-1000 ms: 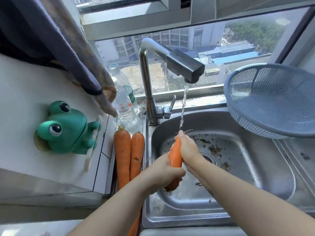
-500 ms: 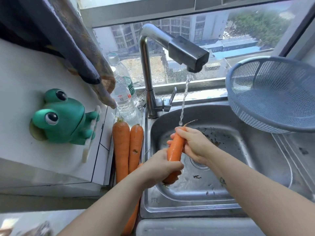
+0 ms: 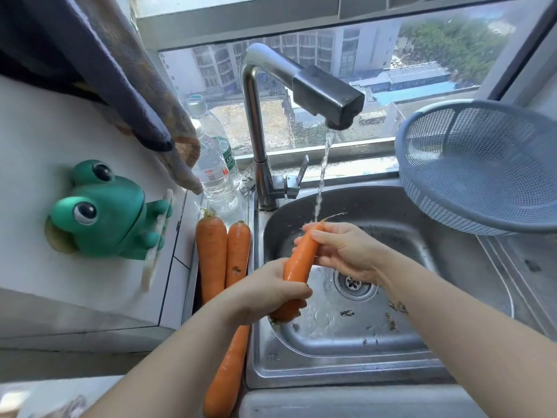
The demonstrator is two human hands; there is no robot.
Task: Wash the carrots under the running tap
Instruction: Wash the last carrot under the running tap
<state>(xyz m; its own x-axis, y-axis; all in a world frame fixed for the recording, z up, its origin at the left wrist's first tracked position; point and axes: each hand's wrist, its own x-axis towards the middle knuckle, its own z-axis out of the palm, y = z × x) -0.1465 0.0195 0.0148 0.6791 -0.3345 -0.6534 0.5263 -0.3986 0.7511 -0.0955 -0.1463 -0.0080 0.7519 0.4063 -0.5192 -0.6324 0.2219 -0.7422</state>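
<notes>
Head view: carrot (image 3: 298,260) over the sink (image 3: 452,267), tip under the tap (image 3: 328,95) stream.
Left hand (image 3: 265,294): grips the carrot's thick near end.
Right hand (image 3: 346,251): wraps the tip.
Advice: rotate while rubbing.

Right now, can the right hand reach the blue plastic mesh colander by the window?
Likely yes, nothing stands between them: the blue plastic mesh colander sits near the right hand. But that hand holds the orange carrot, so it must let go first.
</notes>
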